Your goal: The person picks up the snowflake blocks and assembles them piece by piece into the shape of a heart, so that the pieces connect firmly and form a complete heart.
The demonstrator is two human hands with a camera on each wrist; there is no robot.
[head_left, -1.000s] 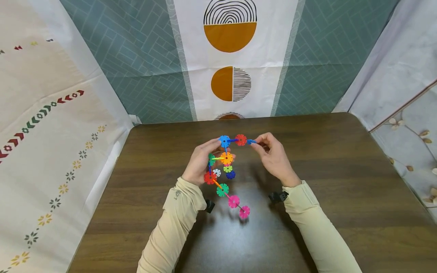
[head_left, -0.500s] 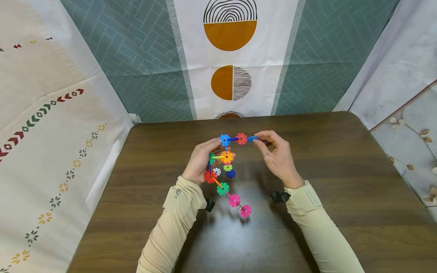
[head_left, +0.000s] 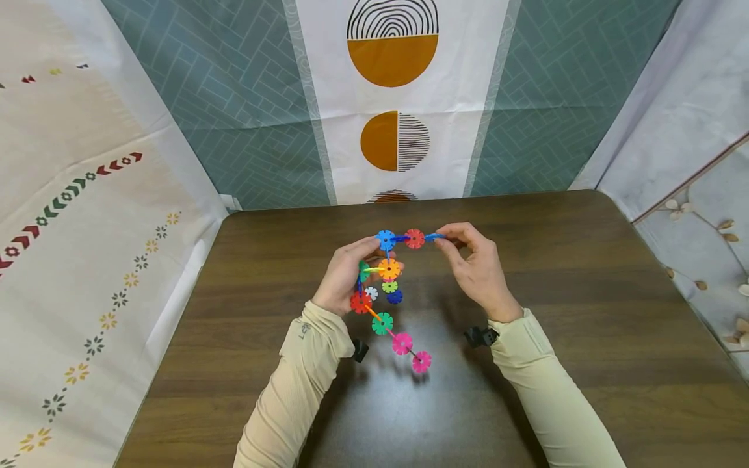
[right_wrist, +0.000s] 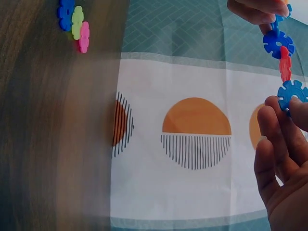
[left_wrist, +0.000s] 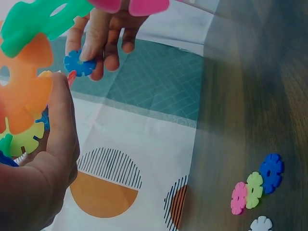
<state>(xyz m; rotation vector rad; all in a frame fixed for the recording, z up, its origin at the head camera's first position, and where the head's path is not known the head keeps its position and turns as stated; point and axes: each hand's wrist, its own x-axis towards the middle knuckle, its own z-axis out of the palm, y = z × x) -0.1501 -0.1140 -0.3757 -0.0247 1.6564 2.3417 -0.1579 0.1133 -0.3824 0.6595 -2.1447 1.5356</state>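
Observation:
A chain of colourful notched plastic discs hangs between both hands. My left hand (head_left: 345, 276) holds it near a blue disc (head_left: 385, 240) and an orange disc (head_left: 389, 269). From there a lower strand runs through a red disc (head_left: 361, 302) and a green disc (head_left: 383, 324) to two pink discs, the last pink disc (head_left: 421, 362) lowest. At the upper right end, thumb and fingers of my right hand (head_left: 476, 270) pinch a blue disc (right_wrist: 291, 95). It meets the edge of a red disc (right_wrist: 285, 64), which joins a dark blue disc (right_wrist: 278, 44).
Loose discs lie on the brown wooden table (head_left: 585, 292) beneath the chain: dark blue (left_wrist: 272, 173), lime (left_wrist: 254, 190), pink (left_wrist: 238, 198) and white (left_wrist: 261, 224). The first three overlap in a row. Patterned cloths (head_left: 234, 78) hang behind and beside the table.
My right hand has shifted slightly right and up, with the blue disc still pinched, and its fingers have turned. My left hand and the lower strand have barely moved.

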